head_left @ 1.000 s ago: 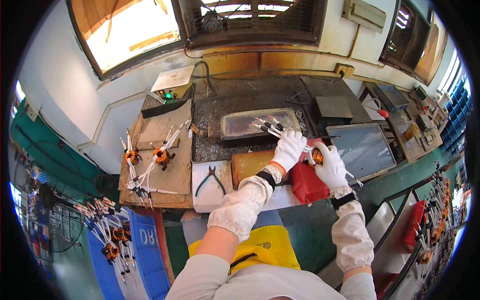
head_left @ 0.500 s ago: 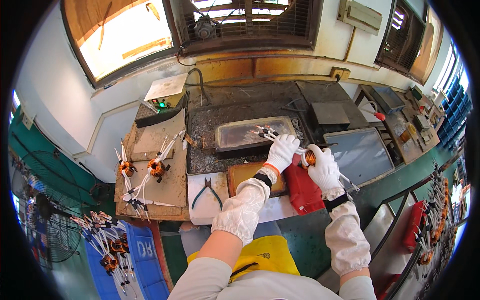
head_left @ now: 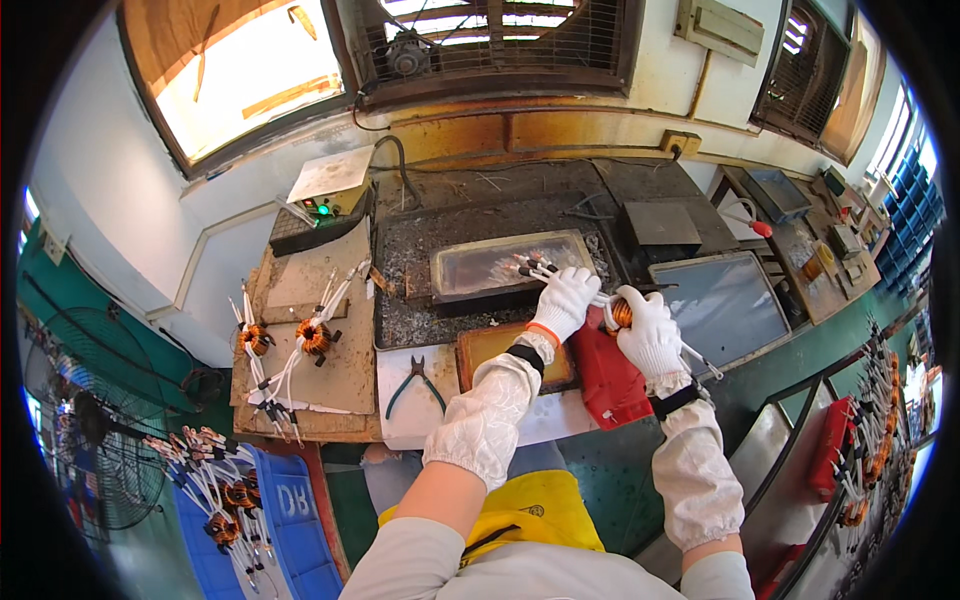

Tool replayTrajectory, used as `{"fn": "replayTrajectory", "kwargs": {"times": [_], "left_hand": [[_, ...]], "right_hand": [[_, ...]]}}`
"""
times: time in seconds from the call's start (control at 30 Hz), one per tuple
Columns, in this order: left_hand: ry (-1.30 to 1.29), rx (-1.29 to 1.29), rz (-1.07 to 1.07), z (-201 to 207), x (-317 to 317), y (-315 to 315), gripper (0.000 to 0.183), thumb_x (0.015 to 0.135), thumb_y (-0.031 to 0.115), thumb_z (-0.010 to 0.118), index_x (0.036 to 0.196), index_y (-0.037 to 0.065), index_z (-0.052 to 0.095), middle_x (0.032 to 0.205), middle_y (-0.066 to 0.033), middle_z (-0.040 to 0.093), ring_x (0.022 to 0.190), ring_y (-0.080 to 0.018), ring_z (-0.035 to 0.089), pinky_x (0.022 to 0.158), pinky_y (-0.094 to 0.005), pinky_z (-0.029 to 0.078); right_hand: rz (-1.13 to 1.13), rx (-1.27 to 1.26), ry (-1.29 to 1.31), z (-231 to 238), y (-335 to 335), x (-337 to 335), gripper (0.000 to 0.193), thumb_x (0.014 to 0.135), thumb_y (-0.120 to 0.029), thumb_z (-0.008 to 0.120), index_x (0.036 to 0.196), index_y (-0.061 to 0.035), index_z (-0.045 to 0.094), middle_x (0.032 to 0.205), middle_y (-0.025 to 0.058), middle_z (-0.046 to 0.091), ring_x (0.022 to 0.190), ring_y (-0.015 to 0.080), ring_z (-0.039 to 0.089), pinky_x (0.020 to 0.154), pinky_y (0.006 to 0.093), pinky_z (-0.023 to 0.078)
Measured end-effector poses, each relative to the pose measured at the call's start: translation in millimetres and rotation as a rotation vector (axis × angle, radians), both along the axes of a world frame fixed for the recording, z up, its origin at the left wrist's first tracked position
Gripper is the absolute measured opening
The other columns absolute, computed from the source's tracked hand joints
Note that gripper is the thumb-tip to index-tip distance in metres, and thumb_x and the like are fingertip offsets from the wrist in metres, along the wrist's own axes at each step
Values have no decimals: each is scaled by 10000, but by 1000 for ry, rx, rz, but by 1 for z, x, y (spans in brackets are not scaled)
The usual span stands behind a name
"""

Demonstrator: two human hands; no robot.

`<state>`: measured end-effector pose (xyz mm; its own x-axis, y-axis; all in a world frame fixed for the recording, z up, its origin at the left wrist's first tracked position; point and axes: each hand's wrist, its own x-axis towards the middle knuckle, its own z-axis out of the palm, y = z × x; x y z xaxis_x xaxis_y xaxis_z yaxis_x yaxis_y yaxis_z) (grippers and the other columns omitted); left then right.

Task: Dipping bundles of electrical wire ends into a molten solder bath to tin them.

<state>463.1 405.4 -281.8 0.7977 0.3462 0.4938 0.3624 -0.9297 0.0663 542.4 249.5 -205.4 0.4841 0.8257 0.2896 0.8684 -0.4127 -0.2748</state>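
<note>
White-gloved, my left hand (head_left: pixel 566 302) is closed round the white sleeved leads of a toroidal coil. The copper-wound ring of this toroidal coil (head_left: pixel 621 315) sits in my gloved right hand (head_left: pixel 650 335), partly hidden by the fingers. The bare lead ends (head_left: pixel 528 266) point away from me, over the right part of a rectangular solder pot (head_left: pixel 455 290) with a silvery surface. Whether the tips touch that surface is hard to tell. One more white lead hangs below my right hand. Under the hands stands a red box (head_left: pixel 605 380).
Left of the pot, two toroidal coils (head_left: pixel 316 337) lie on cardboard. Green-handled cutting pliers (head_left: pixel 415 385) rest near the front edge, beside an amber-filled tray (head_left: pixel 490 352). A blue bin (head_left: pixel 295 500) holds more coils at lower left. A grey tray (head_left: pixel 720 300) lies right.
The lead ends have shifted slightly down and to the right over the pot, and the surface around them looks hazier. Both hands keep their hold.
</note>
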Motion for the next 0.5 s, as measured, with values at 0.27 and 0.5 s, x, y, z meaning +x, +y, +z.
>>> {"fn": "replayTrajectory", "kwargs": {"times": [0.27, 0.5], "left_hand": [[8, -15, -11, -3, -2, 3, 110, 814, 171, 551, 908, 119, 574, 933, -80, 585, 935, -255, 577, 822, -354, 471], [44, -80, 15, 0, -1, 0, 115, 824, 175, 539, 918, 120, 576, 961, -87, 575, 963, -270, 569, 840, -373, 478]], "right_hand": [[-11, -9, -5, 1, 2, -2, 288, 789, -210, 659, 1068, -209, 586, 972, 183, 556, 873, 398, 612, 709, 490, 509], [-5, -6, -11, -1, 2, 1, 286, 794, -241, 667, 1068, -209, 593, 967, 185, 562, 875, 394, 615, 711, 491, 509]]}}
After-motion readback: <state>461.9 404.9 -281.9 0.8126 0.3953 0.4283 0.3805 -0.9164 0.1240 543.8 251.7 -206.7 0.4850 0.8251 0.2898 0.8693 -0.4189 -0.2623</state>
